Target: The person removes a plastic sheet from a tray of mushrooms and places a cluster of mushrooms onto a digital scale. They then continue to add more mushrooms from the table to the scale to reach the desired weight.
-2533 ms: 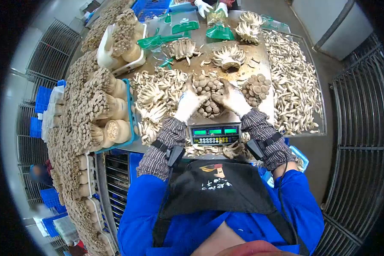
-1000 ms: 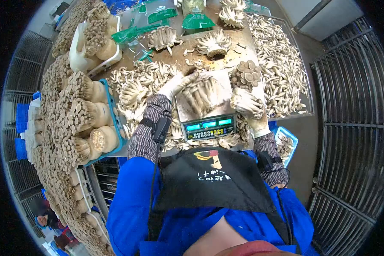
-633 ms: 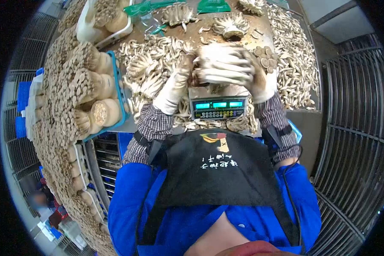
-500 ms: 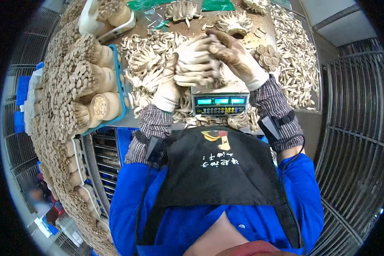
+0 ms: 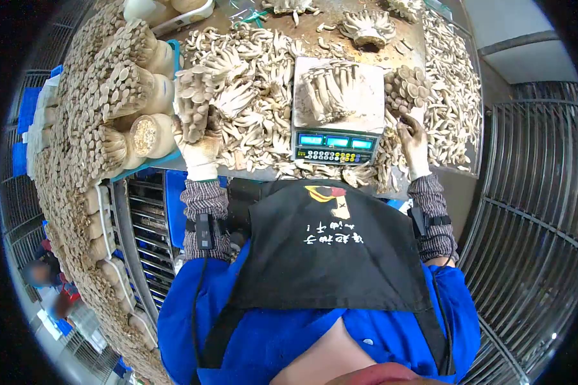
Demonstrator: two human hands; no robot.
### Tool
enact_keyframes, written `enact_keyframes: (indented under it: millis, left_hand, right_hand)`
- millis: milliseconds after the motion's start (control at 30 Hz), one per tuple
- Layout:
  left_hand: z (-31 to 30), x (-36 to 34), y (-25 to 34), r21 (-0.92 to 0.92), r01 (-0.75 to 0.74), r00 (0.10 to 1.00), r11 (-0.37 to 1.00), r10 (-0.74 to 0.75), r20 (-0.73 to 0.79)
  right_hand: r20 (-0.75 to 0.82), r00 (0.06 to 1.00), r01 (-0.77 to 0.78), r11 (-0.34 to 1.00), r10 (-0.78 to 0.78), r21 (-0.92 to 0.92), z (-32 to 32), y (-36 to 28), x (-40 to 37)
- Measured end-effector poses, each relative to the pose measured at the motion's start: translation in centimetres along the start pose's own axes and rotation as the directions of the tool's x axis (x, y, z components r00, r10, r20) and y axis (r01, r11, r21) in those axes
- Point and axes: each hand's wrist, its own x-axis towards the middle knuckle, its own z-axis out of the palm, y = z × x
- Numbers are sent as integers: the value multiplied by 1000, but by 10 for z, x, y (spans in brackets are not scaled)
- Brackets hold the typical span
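Note:
On the left, my left hand (image 5: 201,153) is closed round the lower part of a mushroom cluster (image 5: 194,106) with its caps pointing away from me. My right hand (image 5: 415,142) is at the right of the scale, thumb and fingers apart, its fingertips at the near edge of a brown-capped cluster (image 5: 407,88). Between the hands stands a digital scale (image 5: 336,146) with lit displays. A bunch of long-stemmed mushrooms (image 5: 331,91) lies on its white plate (image 5: 370,102), touched by neither hand.
Loose mushrooms (image 5: 263,115) cover the table left of the scale, and another heap (image 5: 453,96) fills the right side. Behind the scale sits a cluster (image 5: 368,29). Bottles with mushrooms (image 5: 154,136) stand in a blue crate at left. Metal racks (image 5: 533,192) are at right.
My hands have moved apart. The bunch they held over the scale now lies on its plate. My left hand has taken hold of a cluster at left; my right has come down beside the brown-capped cluster.

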Motion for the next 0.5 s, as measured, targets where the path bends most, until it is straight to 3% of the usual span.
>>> enact_keyframes:
  millis: [67,100,167,233,333,433,467,500]
  left_hand:
    - [1,1,3,1,11,999,1000,-11,-47]
    - [2,2,4,-2,22,996,1000,-22,-90]
    - [1,5,1,-10,36,999,999,-36,-15]
    - [2,10,-6,0,64,998,998,-64,21]
    - [2,13,-20,1,103,995,995,-103,10]
    - [7,15,-31,17,152,988,988,-153,37]
    - [11,14,-35,29,141,989,990,-140,-38]
    - [15,14,-40,42,129,986,991,-124,-111]
  right_hand:
    - [-9,997,77,996,-78,-45,3,-4,-14]
    - [61,995,-68,994,74,-89,3,-7,-19]
    - [105,967,257,891,-234,-375,8,-14,-22]
    - [163,973,212,924,-166,-319,15,-20,-20]
    - [294,923,348,861,-247,-371,26,-18,-16]
    - [306,934,300,871,-185,-388,27,-5,-20]
    - [235,959,245,872,-156,-425,28,0,-29]
    - [112,928,360,775,-356,-520,27,8,-41]
